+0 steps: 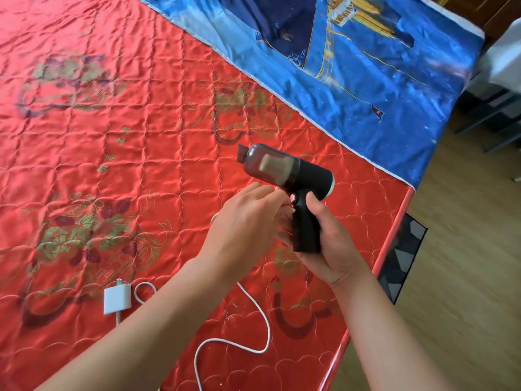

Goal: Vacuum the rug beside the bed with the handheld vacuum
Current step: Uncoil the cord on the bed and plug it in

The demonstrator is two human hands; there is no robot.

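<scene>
A black handheld vacuum (298, 176) with a smoky clear dust cup is held above the red quilted bed (141, 153), nozzle pointing up and left. My right hand (329, 238) grips its handle from the right. My left hand (248, 224) reaches in from the left, its fingertips at the front of the handle near a small pink button; what they touch is hidden. A dark rug (400, 258) with grey triangle shapes shows as a strip on the floor beside the bed's right edge.
A white charger block (117, 299) and its white cable (239, 345) lie on the bed near me. A blue printed sheet (366, 74) covers the bed's far side. Wooden floor (465, 277) spreads on the right, with dark furniture legs (496, 119) beyond.
</scene>
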